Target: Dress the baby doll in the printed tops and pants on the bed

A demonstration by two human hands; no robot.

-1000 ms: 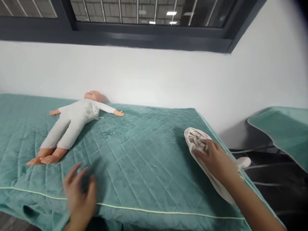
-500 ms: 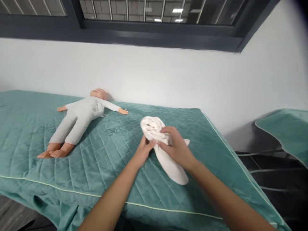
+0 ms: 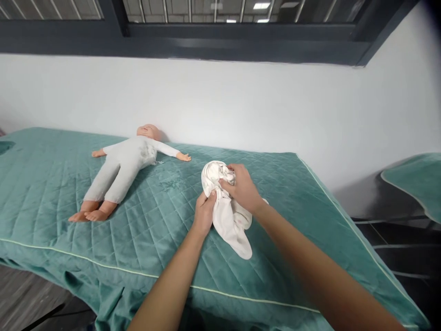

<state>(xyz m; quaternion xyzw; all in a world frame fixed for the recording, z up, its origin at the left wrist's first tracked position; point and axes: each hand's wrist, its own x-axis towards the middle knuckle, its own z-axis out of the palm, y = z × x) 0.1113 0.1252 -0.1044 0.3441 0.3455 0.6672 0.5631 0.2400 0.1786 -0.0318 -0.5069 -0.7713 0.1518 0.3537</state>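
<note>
A crumpled white garment (image 3: 227,216) lies on the green quilted table cover (image 3: 165,220). My left hand (image 3: 204,213) pinches its left edge, fingers closed on the cloth. My right hand (image 3: 241,187) grips the bunched upper part of the same garment. A baby doll (image 3: 122,166) in a light grey suit lies on its back to the left, arms spread, head toward the white wall.
The covered table runs along a white wall (image 3: 241,105) under a dark window frame. A second green-covered table (image 3: 413,184) stands at the far right, with dark floor between. The table's front edge has a pale piping line (image 3: 103,264).
My right hand carried the white garment from the table's right edge to the middle. My left hand came up from the front edge and took hold of it.
</note>
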